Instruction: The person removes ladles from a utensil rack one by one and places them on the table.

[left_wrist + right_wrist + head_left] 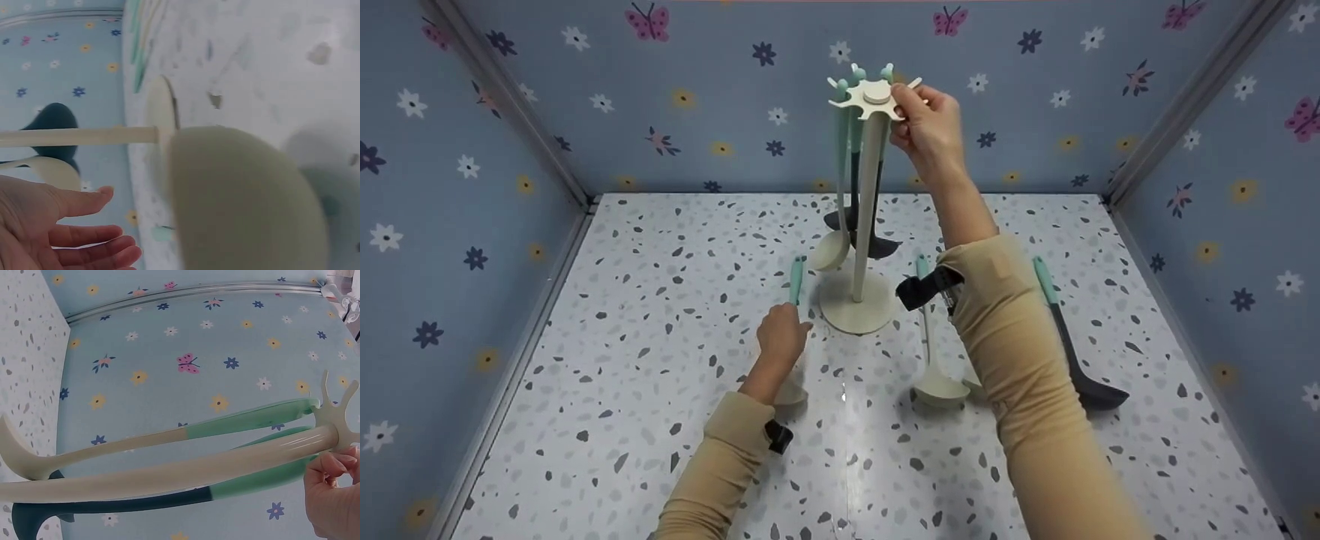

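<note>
A cream utensil stand (868,202) rises from a round base, with a hooked disc on top. My right hand (936,127) pinches the edge of that disc, thumb above; in the right wrist view the fingers (333,464) are curled at the hooks. From the hooks hang a cream ladle (829,250) and two dark utensils (883,247) with mint handles. Left of the base, my left hand (781,334) is over a lying cream ladle with a mint handle (796,279). The left wrist view shows its fingers (93,233) extended, with the ladle's bowl (242,202) close to the camera.
Right of the stand lie a cream ladle (941,390) and a dark ladle (1099,394), both with mint handles. Another cream utensil (973,386) is mostly hidden by my right sleeve. Flower-patterned walls (720,97) enclose the speckled tabletop (645,420) at the back and sides.
</note>
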`<state>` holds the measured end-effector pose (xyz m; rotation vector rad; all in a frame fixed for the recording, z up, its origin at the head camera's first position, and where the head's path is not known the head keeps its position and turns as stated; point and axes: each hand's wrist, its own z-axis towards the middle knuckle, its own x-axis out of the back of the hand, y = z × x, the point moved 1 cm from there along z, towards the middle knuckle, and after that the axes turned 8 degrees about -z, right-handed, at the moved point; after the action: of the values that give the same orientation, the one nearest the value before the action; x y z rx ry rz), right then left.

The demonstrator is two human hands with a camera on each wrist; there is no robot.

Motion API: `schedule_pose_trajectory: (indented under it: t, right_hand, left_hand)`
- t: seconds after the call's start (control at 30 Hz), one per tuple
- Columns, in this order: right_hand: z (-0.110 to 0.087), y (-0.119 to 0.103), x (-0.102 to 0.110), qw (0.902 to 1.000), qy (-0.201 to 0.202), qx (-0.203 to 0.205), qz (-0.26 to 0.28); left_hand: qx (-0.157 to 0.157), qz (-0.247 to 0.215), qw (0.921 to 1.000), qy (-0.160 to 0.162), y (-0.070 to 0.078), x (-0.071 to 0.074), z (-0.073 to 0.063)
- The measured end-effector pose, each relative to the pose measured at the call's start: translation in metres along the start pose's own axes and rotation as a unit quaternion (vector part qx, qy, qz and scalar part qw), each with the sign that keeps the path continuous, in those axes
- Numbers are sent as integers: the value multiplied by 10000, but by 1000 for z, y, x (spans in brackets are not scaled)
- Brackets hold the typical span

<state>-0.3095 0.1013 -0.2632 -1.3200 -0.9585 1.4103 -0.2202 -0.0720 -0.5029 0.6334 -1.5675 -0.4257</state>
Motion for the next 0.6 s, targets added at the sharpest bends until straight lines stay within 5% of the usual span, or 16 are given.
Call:
schedule_pose_trajectory:
  t: [0.27,0.6]
  right_hand:
    - [1,1,-1,10000,15,29,49]
    - [1,1,0,9999,-14,124,71]
  left_hand:
    - [-661,-576,9948,516,26,21,-4]
    - [-1284,-983,9843,706,54,35,6]
